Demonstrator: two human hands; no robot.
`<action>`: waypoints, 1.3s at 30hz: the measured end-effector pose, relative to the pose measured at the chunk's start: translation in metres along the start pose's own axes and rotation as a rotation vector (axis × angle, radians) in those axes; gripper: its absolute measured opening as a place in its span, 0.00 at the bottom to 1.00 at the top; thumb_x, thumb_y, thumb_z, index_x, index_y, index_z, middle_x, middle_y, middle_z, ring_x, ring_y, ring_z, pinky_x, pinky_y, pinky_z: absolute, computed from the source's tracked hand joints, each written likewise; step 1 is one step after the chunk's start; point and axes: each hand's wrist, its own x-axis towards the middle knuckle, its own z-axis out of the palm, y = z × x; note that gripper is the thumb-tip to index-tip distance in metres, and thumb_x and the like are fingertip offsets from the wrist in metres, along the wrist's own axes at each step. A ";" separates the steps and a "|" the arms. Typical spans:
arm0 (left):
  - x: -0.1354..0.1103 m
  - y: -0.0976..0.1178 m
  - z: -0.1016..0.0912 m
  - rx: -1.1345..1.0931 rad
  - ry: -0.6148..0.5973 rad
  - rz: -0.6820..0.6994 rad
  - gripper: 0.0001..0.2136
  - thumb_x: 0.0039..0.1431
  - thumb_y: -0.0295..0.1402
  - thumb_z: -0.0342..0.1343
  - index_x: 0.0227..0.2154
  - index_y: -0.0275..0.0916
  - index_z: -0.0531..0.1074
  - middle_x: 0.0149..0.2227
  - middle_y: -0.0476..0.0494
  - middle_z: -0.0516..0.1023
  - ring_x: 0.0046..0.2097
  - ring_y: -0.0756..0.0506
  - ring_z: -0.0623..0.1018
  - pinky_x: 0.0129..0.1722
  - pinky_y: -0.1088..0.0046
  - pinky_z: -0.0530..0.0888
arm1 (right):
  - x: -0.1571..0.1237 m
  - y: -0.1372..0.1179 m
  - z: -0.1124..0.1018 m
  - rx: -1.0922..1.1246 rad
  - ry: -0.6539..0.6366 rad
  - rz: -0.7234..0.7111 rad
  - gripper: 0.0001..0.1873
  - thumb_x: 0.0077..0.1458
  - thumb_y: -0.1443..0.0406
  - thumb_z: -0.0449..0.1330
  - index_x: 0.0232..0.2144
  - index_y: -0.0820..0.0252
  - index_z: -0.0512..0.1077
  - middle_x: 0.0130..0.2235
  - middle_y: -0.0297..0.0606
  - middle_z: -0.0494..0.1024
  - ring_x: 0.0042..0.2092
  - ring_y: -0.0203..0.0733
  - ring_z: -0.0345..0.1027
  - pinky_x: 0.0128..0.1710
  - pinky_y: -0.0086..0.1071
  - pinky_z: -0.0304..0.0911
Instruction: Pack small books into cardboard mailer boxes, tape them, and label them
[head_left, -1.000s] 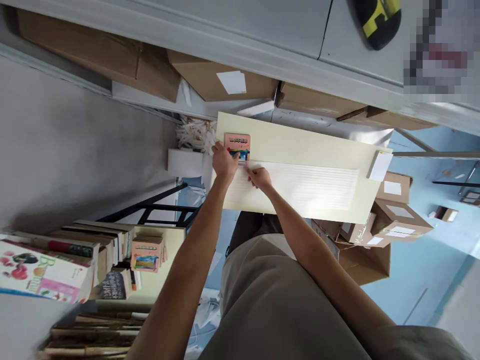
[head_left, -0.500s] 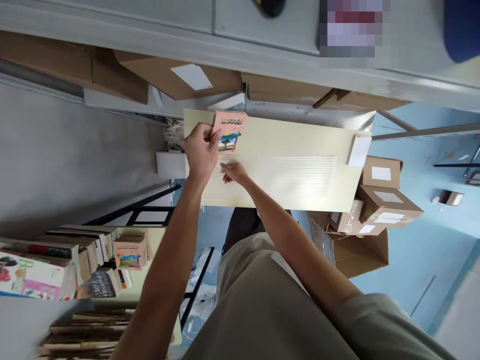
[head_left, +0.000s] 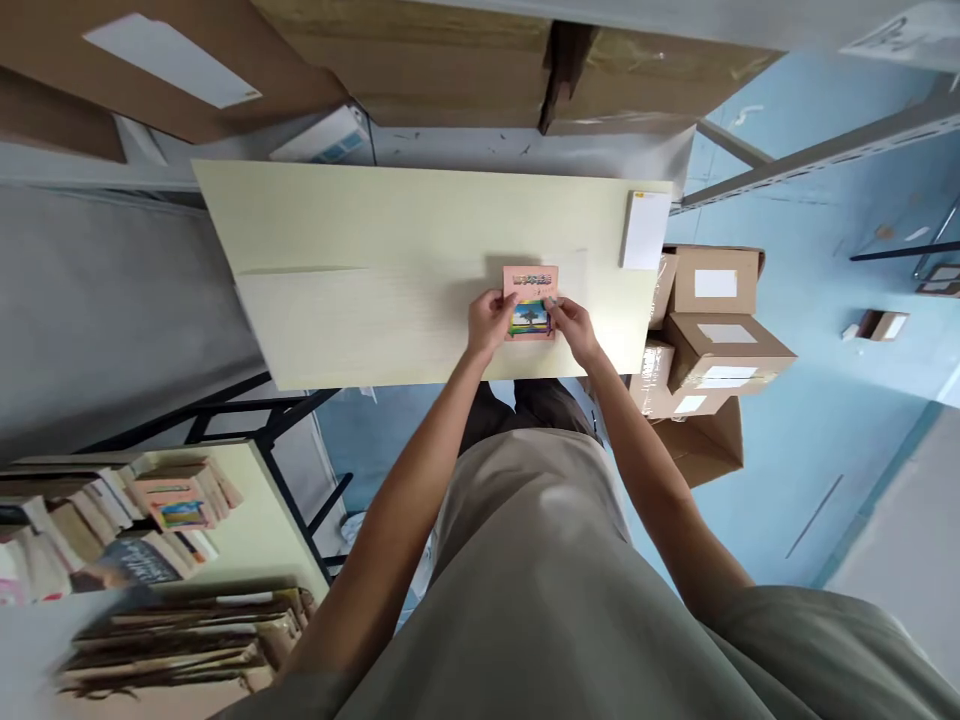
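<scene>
A small pink book (head_left: 531,318) with a tree picture on its cover is held over the pale yellow table (head_left: 435,215). My left hand (head_left: 490,322) pinches its left edge, thumb on the cover. At the opposite edge, my right hand (head_left: 571,326) grips it the same way. The fingers behind the book are hidden. Under the hands lies what looks like a thin, whitish sheet (head_left: 322,320), spread along the near part of the table.
A white pad (head_left: 646,230) lies at the table's right end. Cardboard boxes (head_left: 727,345) are stacked beyond it on the right, and more boxes (head_left: 457,75) line the shelf behind. At lower left, a shelf (head_left: 259,500) carries rows of books, several pink ones (head_left: 180,500) among them.
The pink book has moved right along the table, from my left hand alone into both hands. My right hand has come to its right edge. The view has shifted too.
</scene>
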 end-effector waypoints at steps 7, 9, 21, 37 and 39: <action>0.002 -0.011 0.043 0.333 0.185 0.039 0.11 0.66 0.36 0.70 0.30 0.45 0.74 0.33 0.44 0.84 0.42 0.38 0.85 0.50 0.63 0.78 | -0.001 0.025 -0.034 -0.039 0.114 -0.004 0.21 0.73 0.45 0.62 0.42 0.55 0.78 0.44 0.44 0.89 0.47 0.47 0.84 0.53 0.39 0.78; 0.003 -0.014 0.041 0.334 0.210 0.050 0.12 0.67 0.35 0.68 0.30 0.45 0.71 0.32 0.45 0.82 0.42 0.38 0.84 0.49 0.63 0.77 | -0.001 0.028 -0.040 -0.150 0.166 -0.031 0.16 0.75 0.51 0.60 0.44 0.56 0.78 0.47 0.47 0.89 0.48 0.48 0.84 0.55 0.40 0.77; 0.007 -0.017 0.033 0.295 0.197 0.027 0.12 0.67 0.35 0.68 0.33 0.46 0.69 0.36 0.44 0.81 0.43 0.38 0.83 0.51 0.62 0.78 | -0.001 0.036 -0.053 -0.356 0.309 -0.033 0.16 0.79 0.52 0.59 0.43 0.55 0.75 0.46 0.50 0.89 0.47 0.52 0.84 0.51 0.42 0.76; 0.006 -0.025 0.022 0.307 0.173 0.086 0.12 0.69 0.39 0.69 0.35 0.44 0.72 0.40 0.38 0.83 0.54 0.32 0.85 0.63 0.53 0.80 | -0.019 0.015 -0.025 -0.362 0.190 -0.320 0.24 0.81 0.42 0.53 0.46 0.53 0.72 0.57 0.46 0.76 0.43 0.42 0.79 0.43 0.39 0.78; 0.001 -0.024 0.019 0.345 0.184 0.122 0.11 0.70 0.41 0.69 0.38 0.43 0.75 0.46 0.35 0.83 0.59 0.30 0.84 0.66 0.52 0.78 | -0.019 0.013 -0.018 -0.359 0.145 -0.328 0.23 0.82 0.43 0.53 0.48 0.53 0.73 0.58 0.46 0.75 0.44 0.42 0.79 0.44 0.39 0.78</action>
